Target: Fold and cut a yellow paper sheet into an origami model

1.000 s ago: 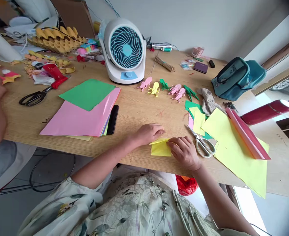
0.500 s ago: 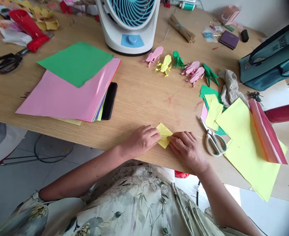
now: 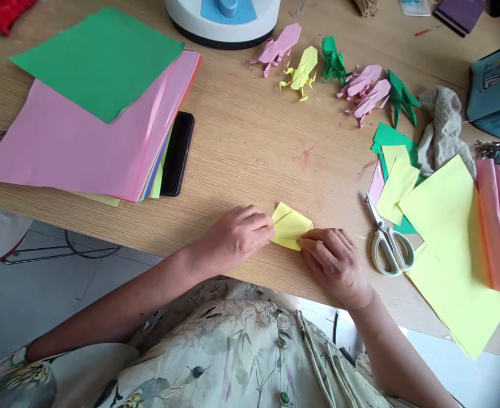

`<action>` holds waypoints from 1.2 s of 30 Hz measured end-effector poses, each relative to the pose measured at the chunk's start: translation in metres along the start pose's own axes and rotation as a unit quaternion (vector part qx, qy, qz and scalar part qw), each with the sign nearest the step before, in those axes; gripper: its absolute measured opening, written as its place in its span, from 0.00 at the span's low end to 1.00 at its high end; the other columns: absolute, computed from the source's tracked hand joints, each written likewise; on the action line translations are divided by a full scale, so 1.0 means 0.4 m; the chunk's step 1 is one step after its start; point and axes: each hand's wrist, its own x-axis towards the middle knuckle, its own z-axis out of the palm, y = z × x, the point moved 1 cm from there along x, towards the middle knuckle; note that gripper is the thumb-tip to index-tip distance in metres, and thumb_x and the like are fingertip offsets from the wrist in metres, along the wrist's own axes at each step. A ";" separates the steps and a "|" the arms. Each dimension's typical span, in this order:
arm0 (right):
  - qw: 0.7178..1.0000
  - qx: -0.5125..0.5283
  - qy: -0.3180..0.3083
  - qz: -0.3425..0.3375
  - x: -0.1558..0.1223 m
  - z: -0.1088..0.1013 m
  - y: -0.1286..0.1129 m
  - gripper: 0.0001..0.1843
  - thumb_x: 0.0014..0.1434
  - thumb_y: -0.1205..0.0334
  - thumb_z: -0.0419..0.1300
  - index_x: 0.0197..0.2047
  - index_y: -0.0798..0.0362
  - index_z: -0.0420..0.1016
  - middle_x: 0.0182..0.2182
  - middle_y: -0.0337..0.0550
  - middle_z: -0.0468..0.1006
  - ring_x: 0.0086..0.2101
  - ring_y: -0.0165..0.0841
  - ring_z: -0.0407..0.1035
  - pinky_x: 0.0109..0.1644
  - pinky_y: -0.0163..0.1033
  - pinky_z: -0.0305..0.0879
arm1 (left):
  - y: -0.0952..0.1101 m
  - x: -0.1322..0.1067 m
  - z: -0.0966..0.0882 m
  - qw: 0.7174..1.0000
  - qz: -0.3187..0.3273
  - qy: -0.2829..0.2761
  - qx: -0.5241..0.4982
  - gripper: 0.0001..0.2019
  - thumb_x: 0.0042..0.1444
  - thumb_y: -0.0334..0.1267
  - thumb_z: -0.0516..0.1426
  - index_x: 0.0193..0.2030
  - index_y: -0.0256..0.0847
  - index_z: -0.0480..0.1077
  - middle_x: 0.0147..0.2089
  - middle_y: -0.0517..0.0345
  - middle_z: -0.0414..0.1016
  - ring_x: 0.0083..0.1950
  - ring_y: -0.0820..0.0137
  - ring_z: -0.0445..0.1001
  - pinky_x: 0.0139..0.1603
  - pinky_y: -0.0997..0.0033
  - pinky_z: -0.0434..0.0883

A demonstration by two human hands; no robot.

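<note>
A small piece of yellow folded paper (image 3: 291,225) with crease lines lies near the front edge of the table, between my two hands. My left hand (image 3: 244,233) pinches its left corner, fingers closed. On the other side my right hand (image 3: 333,258) grips the lower right edge between thumb and fingers. White-handled scissors (image 3: 389,243) rest to the right of my right hand, blades pointing away from me. Beyond the hands stand several folded paper figures: a yellow one (image 3: 303,72), pink ones (image 3: 280,46) and green ones (image 3: 334,59).
At left a green sheet (image 3: 101,62) tops a stack of pink paper (image 3: 71,141), with a black phone (image 3: 177,156) beside it. Yellow sheets (image 3: 454,272), paper scraps (image 3: 398,184) and a grey cloth (image 3: 441,124) lie at right. A fan base (image 3: 228,22) stands at the back.
The view has moved closer and lower over the table. The yellow paper has changed from a diamond outline to a wider, opened shape, still held by both hands.
</note>
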 end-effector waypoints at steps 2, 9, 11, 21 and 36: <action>1.000 0.011 -0.001 0.004 0.003 -0.001 0.002 0.10 0.63 0.71 0.57 0.46 0.50 0.72 0.40 0.47 0.77 0.38 0.36 0.69 0.41 0.43 0.63 | 0.000 0.008 0.001 1.000 -0.021 0.006 -0.018 0.07 0.67 0.32 0.53 0.42 0.38 0.72 0.43 0.55 0.75 0.44 0.68 0.69 0.47 0.66 0.69; 1.000 0.004 0.007 0.010 0.015 0.000 -0.006 0.06 0.62 0.68 0.61 0.42 0.51 0.71 0.39 0.45 0.77 0.37 0.36 0.69 0.41 0.44 0.62 | 0.008 0.033 0.010 0.998 -0.065 0.004 0.003 0.06 0.65 0.31 0.53 0.40 0.38 0.71 0.41 0.55 0.72 0.43 0.66 0.69 0.45 0.66 0.68; 1.000 0.005 0.003 0.014 0.017 -0.001 -0.007 0.06 0.61 0.67 0.62 0.42 0.51 0.71 0.39 0.45 0.77 0.37 0.36 0.68 0.41 0.44 0.62 | 0.012 0.036 0.009 0.997 -0.064 -0.009 0.029 0.06 0.65 0.32 0.53 0.43 0.38 0.70 0.42 0.53 0.72 0.43 0.65 0.69 0.46 0.65 0.68; 1.000 0.015 0.001 0.023 0.026 -0.002 -0.007 0.05 0.61 0.67 0.62 0.41 0.51 0.72 0.39 0.45 0.77 0.36 0.35 0.68 0.41 0.43 0.62 | 0.006 0.038 0.002 0.998 -0.063 0.014 0.026 0.10 0.66 0.27 0.50 0.39 0.38 0.71 0.39 0.55 0.73 0.41 0.69 0.70 0.42 0.69 0.69; 0.991 0.106 0.020 0.083 0.040 -0.004 -0.012 0.06 0.60 0.71 0.61 0.39 0.52 0.70 0.36 0.45 0.74 0.35 0.35 0.67 0.39 0.42 0.65 | -0.007 0.012 -0.003 0.999 -0.027 0.010 -0.022 0.04 0.65 0.35 0.56 0.42 0.38 0.72 0.45 0.55 0.76 0.44 0.67 0.69 0.47 0.64 0.68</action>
